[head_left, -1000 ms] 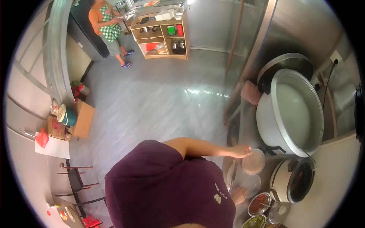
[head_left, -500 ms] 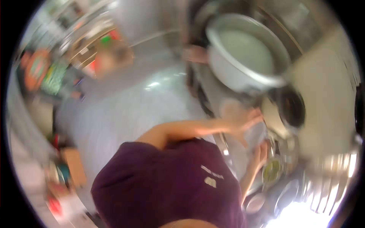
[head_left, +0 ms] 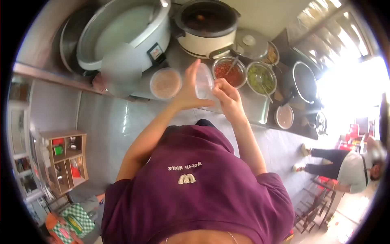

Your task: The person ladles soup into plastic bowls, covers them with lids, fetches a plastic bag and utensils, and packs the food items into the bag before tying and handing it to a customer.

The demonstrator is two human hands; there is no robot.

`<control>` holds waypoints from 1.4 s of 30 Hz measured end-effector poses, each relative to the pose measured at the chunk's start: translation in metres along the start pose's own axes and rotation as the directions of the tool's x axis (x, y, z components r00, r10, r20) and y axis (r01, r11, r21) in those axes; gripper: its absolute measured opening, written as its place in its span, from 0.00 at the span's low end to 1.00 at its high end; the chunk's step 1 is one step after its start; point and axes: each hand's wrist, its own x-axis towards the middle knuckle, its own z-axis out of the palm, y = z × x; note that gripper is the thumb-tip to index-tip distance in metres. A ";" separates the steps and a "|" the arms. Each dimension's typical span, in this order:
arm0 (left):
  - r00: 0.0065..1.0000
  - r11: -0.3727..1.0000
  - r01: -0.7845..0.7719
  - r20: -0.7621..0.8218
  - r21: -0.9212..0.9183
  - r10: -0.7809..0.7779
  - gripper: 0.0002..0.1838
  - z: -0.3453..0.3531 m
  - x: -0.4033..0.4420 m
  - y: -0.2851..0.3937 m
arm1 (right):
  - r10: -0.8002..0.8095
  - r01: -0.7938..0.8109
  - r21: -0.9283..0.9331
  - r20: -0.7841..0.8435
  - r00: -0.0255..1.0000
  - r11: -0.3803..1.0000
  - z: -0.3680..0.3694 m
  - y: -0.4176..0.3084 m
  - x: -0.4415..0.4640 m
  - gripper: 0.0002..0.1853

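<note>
Clear container tilted near front edge of tabletop; my right hand pinching rim, left hand spread alongside, grip unclear. Pinch might slip, dropping it to floor; right knuckles could bump red-sauce bowl.

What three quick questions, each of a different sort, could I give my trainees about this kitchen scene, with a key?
1. True or false: the large pot stands open, with no lid on top.

2. Multiple choice: what is between the left hand and the right hand?
A) the clear plastic tub
B) the bowl of red food
C) the cream cooker

3. Fill the gap: the filled round tub is nearer the ____ hand.

Key: 1. True. 2. A. 3. left.
</note>
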 end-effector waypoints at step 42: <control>0.761 0.470 0.471 -0.075 0.747 -0.644 0.66 -0.071 -0.016 -0.067 | -0.189 -0.216 -0.953 -0.177 0.966 -0.214 -0.231 -0.046 0.232 0.23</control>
